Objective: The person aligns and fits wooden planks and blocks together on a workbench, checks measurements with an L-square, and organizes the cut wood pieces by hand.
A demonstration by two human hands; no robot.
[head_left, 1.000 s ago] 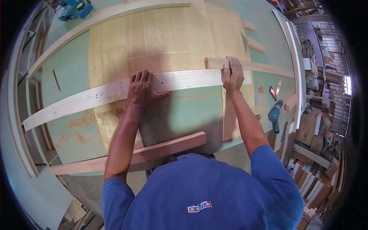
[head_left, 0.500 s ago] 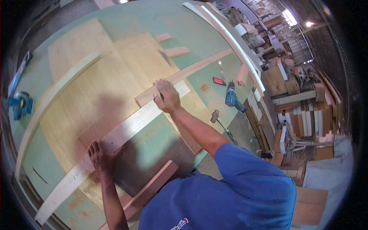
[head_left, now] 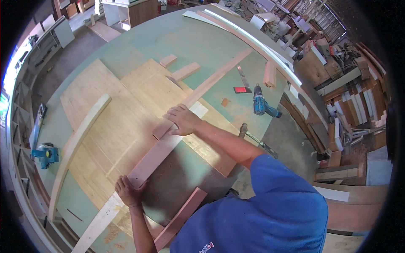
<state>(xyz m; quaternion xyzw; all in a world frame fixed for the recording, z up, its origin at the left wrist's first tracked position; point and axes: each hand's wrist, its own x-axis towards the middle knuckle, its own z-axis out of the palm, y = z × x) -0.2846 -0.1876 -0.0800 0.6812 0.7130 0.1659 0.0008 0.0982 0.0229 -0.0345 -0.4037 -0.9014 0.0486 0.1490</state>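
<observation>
The long pale board (head_left: 154, 159) lay slantwise beneath both hands, running from the lower left toward the upper right. The left hand (head_left: 130, 192) was half open across its lower part, fingers bent over the far edge and thumb spread toward the near one, keeping hold of it. The right hand (head_left: 184, 120) was also half open, laid over the upper part and the reddish bar (head_left: 221, 76) beside it; how firmly it gripped could not be told.

A thick reddish beam (head_left: 181, 219) lay between the board and the person's body. Beyond the board was a curved strip (head_left: 76, 154), with a blue power tool (head_left: 46, 156) to its left. A drill (head_left: 260, 102) and a hammer (head_left: 253, 139) lay to the right, the person's right forearm crossing near the hammer.

The desk (head_left: 152, 42) had a smooth green top, partly covered by flat, grained plywood (head_left: 105, 130). Loose sawdust (head_left: 111, 235) was scattered near the board's lower end.
</observation>
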